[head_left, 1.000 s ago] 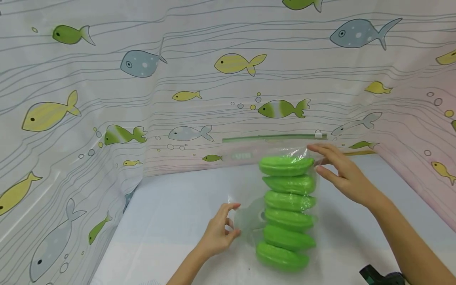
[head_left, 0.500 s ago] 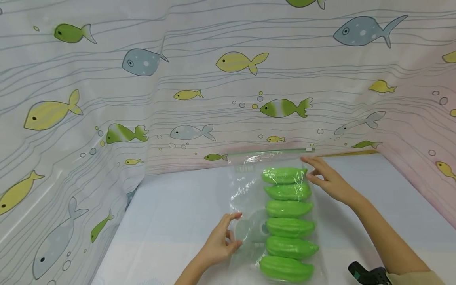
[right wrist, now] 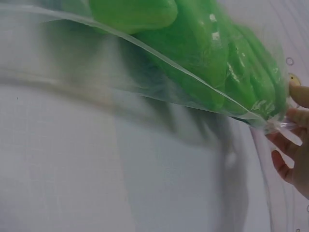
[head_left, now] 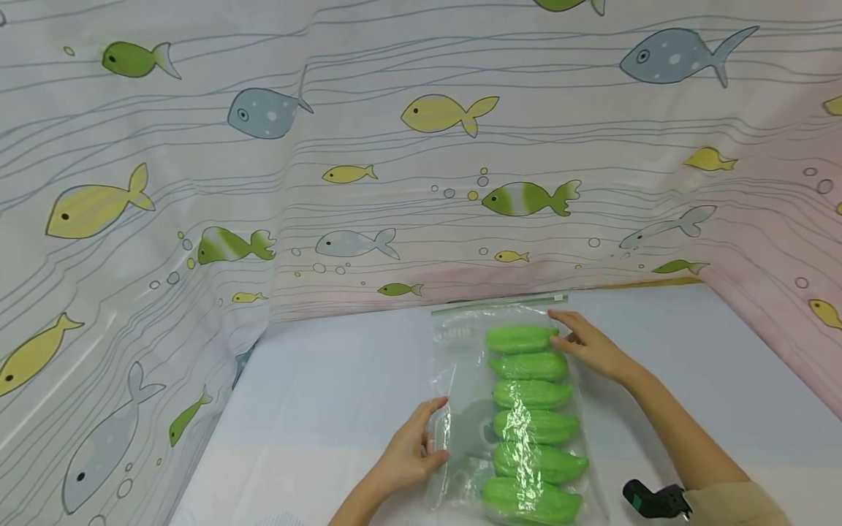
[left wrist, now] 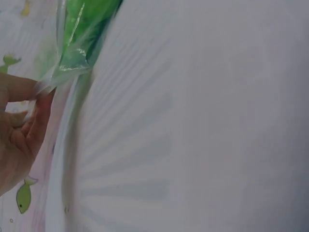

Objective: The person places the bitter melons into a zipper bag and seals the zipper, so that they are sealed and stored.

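Observation:
A clear slider zip bag is held over the table, with its green zip strip along the far end. Stacked in a column on its right side are several bright green, ridged, elongated fruit-like pieces. My left hand pinches the bag's left edge; the left wrist view shows the plastic between thumb and fingers. Up near the zip end, my right hand grips the right edge, and gathered film shows at its fingers in the right wrist view. The bag's near end runs out of the head view.
A pale blue and white table lies beneath the bag. Behind it and at both sides hangs a fish-patterned curtain. A black device sits by the right sleeve.
The bag's zip end has come down and toward me, tilting flatter over the table. My right hand has lowered and shifted left with it; the left hand has moved slightly down.

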Available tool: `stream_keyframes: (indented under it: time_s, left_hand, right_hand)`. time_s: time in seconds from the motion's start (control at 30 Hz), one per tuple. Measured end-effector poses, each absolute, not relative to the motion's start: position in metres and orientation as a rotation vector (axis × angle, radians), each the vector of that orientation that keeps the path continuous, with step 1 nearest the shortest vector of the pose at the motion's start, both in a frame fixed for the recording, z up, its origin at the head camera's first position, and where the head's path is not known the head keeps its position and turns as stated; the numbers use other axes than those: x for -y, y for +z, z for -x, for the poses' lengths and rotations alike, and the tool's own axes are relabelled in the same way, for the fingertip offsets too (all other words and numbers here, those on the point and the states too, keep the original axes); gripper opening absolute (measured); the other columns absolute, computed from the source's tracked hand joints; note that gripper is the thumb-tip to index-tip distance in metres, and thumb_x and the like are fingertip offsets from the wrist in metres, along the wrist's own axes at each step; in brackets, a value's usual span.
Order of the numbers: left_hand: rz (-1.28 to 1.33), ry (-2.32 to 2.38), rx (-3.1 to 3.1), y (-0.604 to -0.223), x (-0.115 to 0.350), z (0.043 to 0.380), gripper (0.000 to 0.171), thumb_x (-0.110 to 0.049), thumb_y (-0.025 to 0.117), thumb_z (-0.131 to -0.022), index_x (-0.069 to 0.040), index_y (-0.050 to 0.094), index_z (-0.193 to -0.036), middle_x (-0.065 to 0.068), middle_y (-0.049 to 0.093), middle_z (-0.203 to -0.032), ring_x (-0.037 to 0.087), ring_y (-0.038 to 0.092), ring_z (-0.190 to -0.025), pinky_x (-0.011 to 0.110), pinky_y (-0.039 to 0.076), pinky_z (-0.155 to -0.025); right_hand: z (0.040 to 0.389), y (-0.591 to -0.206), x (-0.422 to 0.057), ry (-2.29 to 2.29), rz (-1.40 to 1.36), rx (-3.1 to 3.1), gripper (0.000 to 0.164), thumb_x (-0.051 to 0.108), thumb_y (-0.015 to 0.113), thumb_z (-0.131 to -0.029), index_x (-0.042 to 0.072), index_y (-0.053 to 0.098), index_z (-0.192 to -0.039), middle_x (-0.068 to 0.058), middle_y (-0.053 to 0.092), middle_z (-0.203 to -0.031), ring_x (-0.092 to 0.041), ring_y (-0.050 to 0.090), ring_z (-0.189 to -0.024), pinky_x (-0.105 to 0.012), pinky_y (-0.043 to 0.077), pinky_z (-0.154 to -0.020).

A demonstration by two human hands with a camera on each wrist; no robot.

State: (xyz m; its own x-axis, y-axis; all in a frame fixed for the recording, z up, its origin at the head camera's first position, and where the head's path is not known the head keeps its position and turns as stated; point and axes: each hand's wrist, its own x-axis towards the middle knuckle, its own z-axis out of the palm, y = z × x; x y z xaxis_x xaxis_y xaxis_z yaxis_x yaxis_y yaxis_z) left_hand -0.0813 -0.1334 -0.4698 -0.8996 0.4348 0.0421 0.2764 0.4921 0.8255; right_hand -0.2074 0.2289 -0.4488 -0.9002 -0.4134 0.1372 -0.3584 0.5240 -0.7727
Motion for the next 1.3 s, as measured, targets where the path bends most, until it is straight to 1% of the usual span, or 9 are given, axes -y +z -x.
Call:
stream_keyframes:
  time_s: [0.23, 0.47, 0.77, 0.93, 1.1, 1.2, 1.3]
  left_hand:
    - [-0.611, 1.308, -2.583, -0.476, 0.134, 0.081, 0.080, 0.000, 0.073, -0.080, -0.004, 0.030, -0.148, 0.012, 0.038, -0.146, -0.001, 0.045, -0.057, 0.020, 0.047, -0.052]
    - [-0.603, 1.296, -2.617, -0.477, 0.134, 0.079, 0.082, -0.002, 0.075, -0.079, 0.001, 0.030, -0.148, 0.015, 0.028, -0.154, 0.000, 0.047, -0.059, 0.020, 0.047, -0.057]
    - [-0.567, 1.315, -2.590, -0.474, 0.137, 0.076, 0.076, -0.005, 0.077, -0.079, -0.003, 0.038, -0.144, 0.017, 0.022, -0.155, -0.001, 0.049, -0.059, 0.020, 0.048, -0.055]
    - [-0.579, 1.275, -2.574, -0.470, 0.142, 0.071, 0.073, -0.011, 0.078, -0.079, -0.006, 0.039, -0.141, 0.020, 0.018, -0.156, 0.000, 0.054, -0.068, 0.020, 0.050, -0.063]
    - [-0.585, 1.245, -2.526, -0.465, 0.145, 0.068, 0.078, -0.015, 0.078, -0.080, -0.006, 0.034, -0.144, 0.019, 0.014, -0.157, 0.000, 0.056, -0.075, 0.020, 0.051, -0.068]
    - [-0.595, 1.224, -2.510, -0.461, 0.148, 0.067, 0.083, -0.016, 0.079, -0.079, -0.004, 0.031, -0.146, 0.020, 0.012, -0.157, 0.000, 0.056, -0.074, 0.020, 0.050, -0.066]
    - [-0.600, 1.190, -2.513, -0.458, 0.149, 0.066, 0.088, -0.017, 0.080, -0.077, -0.003, 0.030, -0.148, 0.021, 0.012, -0.157, 0.000, 0.055, -0.071, 0.020, 0.050, -0.062]
  right_hand:
    - [0.210, -0.461, -0.228, -1.297, 0.646, -2.683, 0.062, 0.030, 0.051, -0.100, -0.003, 0.028, -0.148, -0.030, 0.030, -0.144, -0.042, 0.053, -0.107, -0.058, 0.046, -0.085]
    - [0.212, -0.473, -0.230, -1.263, 0.611, -2.685, 0.064, 0.032, 0.051, -0.100, -0.004, 0.029, -0.147, -0.030, 0.030, -0.144, -0.044, 0.052, -0.109, -0.058, 0.045, -0.087]
    - [0.211, -0.479, -0.232, -1.268, 0.619, -2.707, 0.066, 0.032, 0.052, -0.099, -0.005, 0.027, -0.148, -0.033, 0.030, -0.143, -0.044, 0.053, -0.108, -0.059, 0.044, -0.087]
    - [0.207, -0.477, -0.235, -1.284, 0.600, -2.714, 0.067, 0.034, 0.052, -0.099, -0.004, 0.027, -0.149, -0.032, 0.031, -0.144, -0.047, 0.052, -0.110, -0.062, 0.043, -0.089]
    - [0.204, -0.477, -0.239, -1.283, 0.583, -2.720, 0.067, 0.035, 0.052, -0.099, -0.001, 0.027, -0.150, -0.032, 0.030, -0.145, -0.049, 0.052, -0.113, -0.062, 0.042, -0.090]
    - [0.202, -0.477, -0.241, -1.270, 0.600, -2.728, 0.067, 0.034, 0.053, -0.099, -0.001, 0.027, -0.149, -0.032, 0.030, -0.145, -0.048, 0.052, -0.112, -0.060, 0.043, -0.090]
    - [0.200, -0.476, -0.243, -1.257, 0.601, -2.741, 0.067, 0.034, 0.054, -0.098, 0.000, 0.028, -0.149, -0.032, 0.032, -0.144, -0.047, 0.054, -0.111, -0.059, 0.044, -0.090]
